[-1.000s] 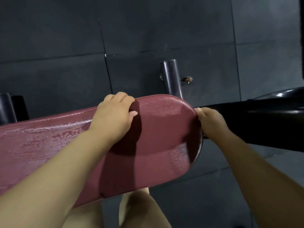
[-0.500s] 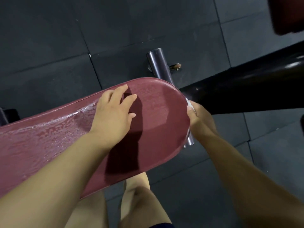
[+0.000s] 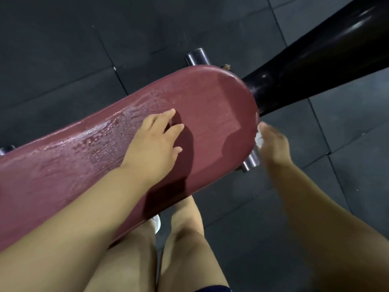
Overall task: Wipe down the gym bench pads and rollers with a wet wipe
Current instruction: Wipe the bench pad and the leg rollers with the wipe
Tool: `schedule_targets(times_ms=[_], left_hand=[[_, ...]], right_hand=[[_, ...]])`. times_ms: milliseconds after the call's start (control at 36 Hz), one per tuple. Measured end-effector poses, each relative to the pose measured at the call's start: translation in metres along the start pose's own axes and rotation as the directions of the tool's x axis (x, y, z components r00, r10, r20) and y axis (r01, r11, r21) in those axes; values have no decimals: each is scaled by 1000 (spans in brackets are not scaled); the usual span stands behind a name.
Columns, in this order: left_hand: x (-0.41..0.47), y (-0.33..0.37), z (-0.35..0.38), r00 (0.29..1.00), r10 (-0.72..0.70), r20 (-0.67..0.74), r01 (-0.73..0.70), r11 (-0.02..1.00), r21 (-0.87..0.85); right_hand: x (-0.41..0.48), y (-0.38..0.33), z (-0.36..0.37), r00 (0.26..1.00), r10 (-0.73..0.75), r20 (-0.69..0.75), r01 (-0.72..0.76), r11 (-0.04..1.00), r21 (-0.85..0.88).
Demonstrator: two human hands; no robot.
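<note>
I see the left hand lying flat on top of the red bench pad, near its middle. The fingers are straight and slightly spread, gripping nothing. Wet streaks and droplets shine on the pad on the far side of that hand. At the pad's rounded end, the right hand is blurred, but I can make out its fingers closed on a bunched white wet wipe, which is pressed against the pad's edge. A black roller runs off from that same end. A short metal bar sticks out from under the pad just below the wipe. Bare legs stand on the near side of the pad, on the dark rubber floor.
</note>
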State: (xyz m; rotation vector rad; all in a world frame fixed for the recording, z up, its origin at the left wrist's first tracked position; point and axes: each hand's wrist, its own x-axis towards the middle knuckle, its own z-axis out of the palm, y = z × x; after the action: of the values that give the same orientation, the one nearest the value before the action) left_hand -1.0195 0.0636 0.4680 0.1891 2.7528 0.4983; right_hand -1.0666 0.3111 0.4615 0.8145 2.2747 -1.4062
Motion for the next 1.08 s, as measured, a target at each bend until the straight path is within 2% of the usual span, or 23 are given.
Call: schedule_targets(times_ms=[139,333,472,556,611,722,833,972,1083], left_hand=[[-31,-9,10,1000,-1,20,1,1000,26],[-48,-5,24,997,-19,75,12,996,85],[-47,0,24,994,-59,91,54,997,59],[-47,2,23,991,-93,93,94,996,-1],[-47,4,25,991,-114,74,117,993,-32],[-46,6,33,989,-149,19,150,987,-63],[-46,11,42,983,-176,-41,174,983,-54],[-48,21,52,964,-234,-123,229,972,-58],[-60,31,58,937,-262,-230,256,965,-58]], right_hand=[[-3,10,-1,983,150,-102,-131,976,175],[-50,48,5,974,207,-86,-167,925,342],[-44,58,8,961,182,-208,-141,970,197],[-30,52,5,959,88,-271,-74,995,59],[-18,49,3,955,22,-295,-12,999,35],[2,45,1,965,-68,-253,96,991,98],[8,51,-3,970,-150,-190,155,988,10],[5,64,-6,971,-213,-111,213,977,-15],[-3,74,-3,966,-240,-101,240,971,-10]])
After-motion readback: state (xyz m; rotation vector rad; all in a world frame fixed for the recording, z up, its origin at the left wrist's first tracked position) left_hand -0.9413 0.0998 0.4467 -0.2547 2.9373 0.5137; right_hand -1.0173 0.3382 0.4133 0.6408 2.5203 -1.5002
